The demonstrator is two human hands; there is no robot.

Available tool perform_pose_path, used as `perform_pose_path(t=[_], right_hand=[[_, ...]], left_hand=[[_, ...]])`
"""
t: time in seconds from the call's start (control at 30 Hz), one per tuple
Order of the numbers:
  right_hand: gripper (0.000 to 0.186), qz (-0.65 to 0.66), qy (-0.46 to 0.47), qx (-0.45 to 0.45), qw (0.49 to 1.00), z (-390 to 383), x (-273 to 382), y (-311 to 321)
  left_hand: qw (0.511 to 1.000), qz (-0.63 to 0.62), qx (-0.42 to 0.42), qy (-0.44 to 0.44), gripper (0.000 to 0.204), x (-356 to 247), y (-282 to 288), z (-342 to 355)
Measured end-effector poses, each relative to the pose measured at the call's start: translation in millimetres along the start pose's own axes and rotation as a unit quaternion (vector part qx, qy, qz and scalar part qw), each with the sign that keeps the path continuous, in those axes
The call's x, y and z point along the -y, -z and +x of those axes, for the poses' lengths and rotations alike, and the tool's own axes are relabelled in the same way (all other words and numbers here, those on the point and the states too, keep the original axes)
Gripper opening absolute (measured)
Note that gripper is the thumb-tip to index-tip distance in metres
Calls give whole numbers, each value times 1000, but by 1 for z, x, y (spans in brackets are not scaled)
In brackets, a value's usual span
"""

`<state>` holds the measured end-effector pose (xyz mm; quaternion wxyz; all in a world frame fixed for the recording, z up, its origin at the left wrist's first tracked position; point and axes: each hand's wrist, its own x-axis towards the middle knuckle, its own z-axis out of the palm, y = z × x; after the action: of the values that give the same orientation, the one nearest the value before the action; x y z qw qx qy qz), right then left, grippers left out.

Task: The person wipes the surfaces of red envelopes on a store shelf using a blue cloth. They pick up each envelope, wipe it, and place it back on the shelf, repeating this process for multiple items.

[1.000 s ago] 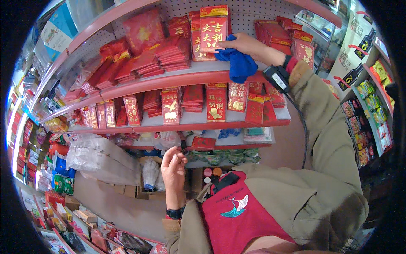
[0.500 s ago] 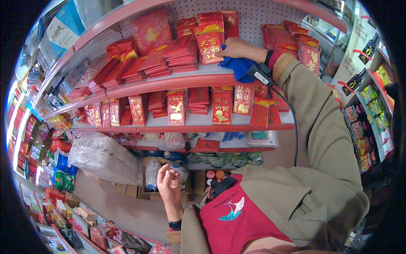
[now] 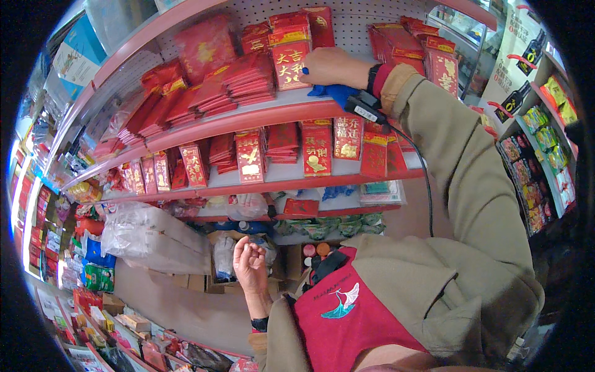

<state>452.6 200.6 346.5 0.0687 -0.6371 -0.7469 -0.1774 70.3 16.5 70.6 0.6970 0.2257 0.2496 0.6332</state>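
My right hand (image 3: 338,67) reaches onto the upper shelf, its fingers curled over a blue cloth (image 3: 334,93). Part of the cloth lies on the shelf surface near the front edge, below the hand. Directly left of the fingers stands a red envelope packet (image 3: 290,65) with gold characters; whether the fingertips touch it I cannot tell. A black device (image 3: 364,105) with a cable hangs at my right wrist. Lower down, in front of my body, my left hand (image 3: 250,265) is raised with its fingers curled in, and nothing shows in it.
Stacks of red envelopes (image 3: 245,87) fill the upper shelf to the left, with more packets (image 3: 434,62) to the right. Envelope rows (image 3: 250,156) line the shelf below. A plastic-wrapped white bundle (image 3: 155,235) and an open carton (image 3: 217,282) stand lower. Snack racks (image 3: 527,161) flank the right.
The view has shifted slightly, so the shelves appear further left. My right hand and the blue cloth sit a little deeper on the shelf, with less cloth hanging over its edge. My left hand stays curled.
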Motion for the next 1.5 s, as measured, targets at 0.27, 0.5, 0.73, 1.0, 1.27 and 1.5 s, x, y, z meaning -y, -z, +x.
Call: perform_pose_path(t=[0.27,0.5,0.73,1.0,1.27,1.5], right_hand=[[51,-22,-18,21,999,1,0,12],[50,-89,-18,-55,994,-4,-13,22],[47,36,-25,-101,994,-33,-21,62],[30,322,124,51,937,-188,-9,18],[22,356,-162,53,919,-277,-54,-144],[63,223,-308,130,916,-293,-51,-194]], left_hand=[[1000,-18,-9,2,22,3,7,-6],[1000,-10,-26,13,21,8,6,-5],[999,-20,-3,30,23,12,9,1],[998,20,-15,53,28,22,23,10],[995,45,-12,91,28,27,11,18],[991,59,-20,117,28,35,7,19]])
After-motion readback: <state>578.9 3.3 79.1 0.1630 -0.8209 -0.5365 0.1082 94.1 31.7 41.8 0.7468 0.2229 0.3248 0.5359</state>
